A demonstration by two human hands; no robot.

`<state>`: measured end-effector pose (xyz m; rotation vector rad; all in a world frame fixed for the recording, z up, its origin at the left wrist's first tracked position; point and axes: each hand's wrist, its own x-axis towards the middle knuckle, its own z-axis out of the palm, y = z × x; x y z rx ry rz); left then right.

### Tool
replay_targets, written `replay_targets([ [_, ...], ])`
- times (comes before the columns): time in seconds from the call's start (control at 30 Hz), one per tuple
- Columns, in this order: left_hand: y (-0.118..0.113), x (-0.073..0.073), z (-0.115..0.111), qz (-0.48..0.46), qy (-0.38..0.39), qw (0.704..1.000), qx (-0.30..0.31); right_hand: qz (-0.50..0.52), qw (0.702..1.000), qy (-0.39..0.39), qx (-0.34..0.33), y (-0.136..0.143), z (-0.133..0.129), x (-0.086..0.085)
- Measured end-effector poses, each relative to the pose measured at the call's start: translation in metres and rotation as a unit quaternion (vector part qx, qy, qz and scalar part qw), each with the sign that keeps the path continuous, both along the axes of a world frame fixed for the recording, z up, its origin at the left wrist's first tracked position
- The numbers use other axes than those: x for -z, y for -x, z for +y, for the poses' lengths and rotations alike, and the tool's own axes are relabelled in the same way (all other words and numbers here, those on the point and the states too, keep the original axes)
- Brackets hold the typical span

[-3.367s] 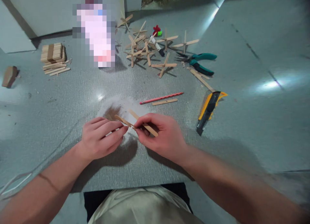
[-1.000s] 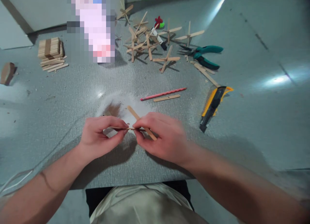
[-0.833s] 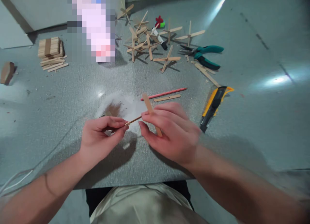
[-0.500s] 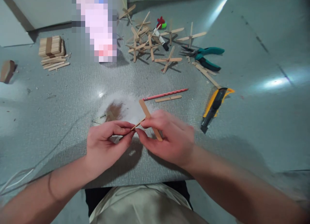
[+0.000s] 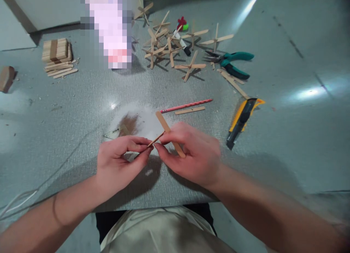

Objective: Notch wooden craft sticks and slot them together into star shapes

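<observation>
Between finger and thumb, my left hand (image 5: 124, 154) pinches one craft stick (image 5: 156, 139), seen nearly edge-on and pointing up toward the right. My right hand (image 5: 191, 151) is closed around a second craft stick (image 5: 163, 121), which slants across its fingers and meets the upper end of the first. Whether the two are joined I cannot tell, since fingertips cover part of them. Just beyond the hands lie a red pencil (image 5: 187, 105), a loose craft stick (image 5: 190, 110) and a clear set square (image 5: 112, 133) beside a patch of white and brown dust (image 5: 129, 124).
Crossed craft sticks (image 5: 190, 66) stand in a cluster at the back with a marker (image 5: 182, 43). Pliers (image 5: 236, 63) and a yellow box cutter (image 5: 243, 120) lie to the right. A banded bundle of sticks (image 5: 56, 50) is at the left, a white cable (image 5: 19, 203) nearer.
My right fingertips have shifted slightly away from my left ones, baring a little more of the stick between them. Otherwise both hands hold nearly the same pose.
</observation>
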<state>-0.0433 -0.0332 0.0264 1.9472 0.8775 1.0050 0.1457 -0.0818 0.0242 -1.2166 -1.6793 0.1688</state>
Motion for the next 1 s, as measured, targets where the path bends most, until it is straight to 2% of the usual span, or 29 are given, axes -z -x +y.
replay_targets([
  [0.3, -0.005, -0.004, 0.005, -0.055, 0.135, 0.989, -0.015, 0.077, 0.993, 0.068, 0.055, -0.003, 0.0, -0.003],
  [0.47, -0.004, -0.003, 0.007, -0.028, 0.122, 0.992, -0.011, 0.106, 0.987, 0.11, 0.041, -0.001, 0.0, -0.003],
  [0.7, -0.003, 0.003, 0.008, -0.027, 0.098, 0.995, -0.017, 0.094, 0.992, 0.088, 0.011, 0.001, -0.001, -0.002],
  [0.8, -0.001, 0.005, 0.009, 0.004, 0.023, 0.999, -0.022, 0.106, 0.991, 0.086, -0.005, -0.001, -0.001, -0.003],
  [0.87, 0.003, 0.005, 0.01, 0.039, -0.099, 0.994, -0.033, 0.151, 0.983, 0.102, -0.033, -0.003, -0.001, -0.004],
  [0.93, 0.01, 0.0, 0.013, 0.069, -0.243, 0.967, -0.018, 0.205, 0.969, 0.13, -0.048, -0.004, -0.001, -0.004],
  [1.0, 0.017, -0.008, 0.016, 0.101, -0.353, 0.929, 0.036, 0.24, 0.956, 0.16, -0.045, -0.005, -0.001, -0.003],
])
